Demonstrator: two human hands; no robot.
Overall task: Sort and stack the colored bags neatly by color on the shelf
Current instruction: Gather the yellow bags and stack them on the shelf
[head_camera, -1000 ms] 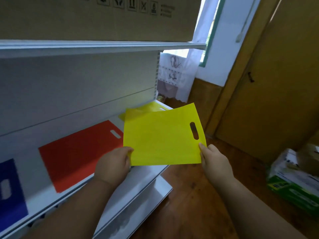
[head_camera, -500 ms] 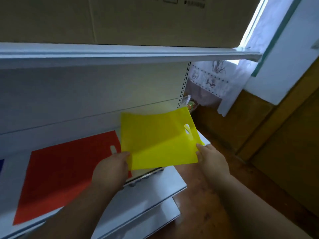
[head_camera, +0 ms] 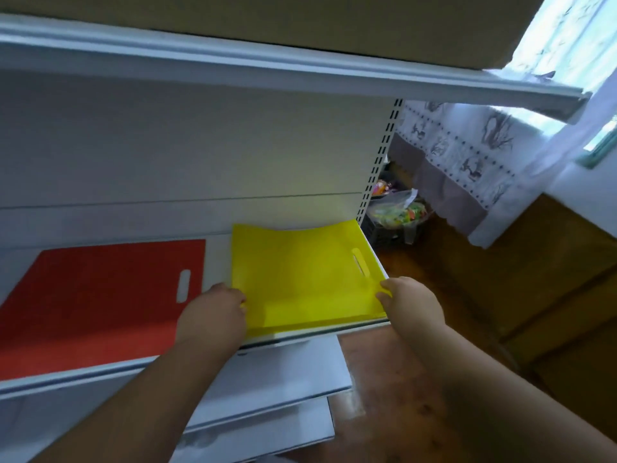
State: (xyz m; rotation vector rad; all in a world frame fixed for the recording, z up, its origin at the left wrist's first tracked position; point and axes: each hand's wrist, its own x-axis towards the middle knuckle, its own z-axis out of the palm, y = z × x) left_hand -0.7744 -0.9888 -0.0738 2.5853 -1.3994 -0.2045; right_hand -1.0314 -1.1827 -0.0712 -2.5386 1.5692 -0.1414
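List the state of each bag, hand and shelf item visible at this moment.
yellow bag: lying on the shelf's right end, far edge curled up against the back panel, held at both near corners
red bag: flat on the shelf, untouched
left hand: gripping the yellow bag's near-left corner
right hand: pinching its near-right corner
cardboard box: resting on the upper shelf

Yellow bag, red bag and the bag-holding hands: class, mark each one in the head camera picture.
yellow bag (head_camera: 300, 275): head view, flat middle of its top face.
red bag (head_camera: 107, 295): head view, centre of its face.
left hand (head_camera: 213, 315): head view, back of hand.
right hand (head_camera: 412, 307): head view, back of hand.
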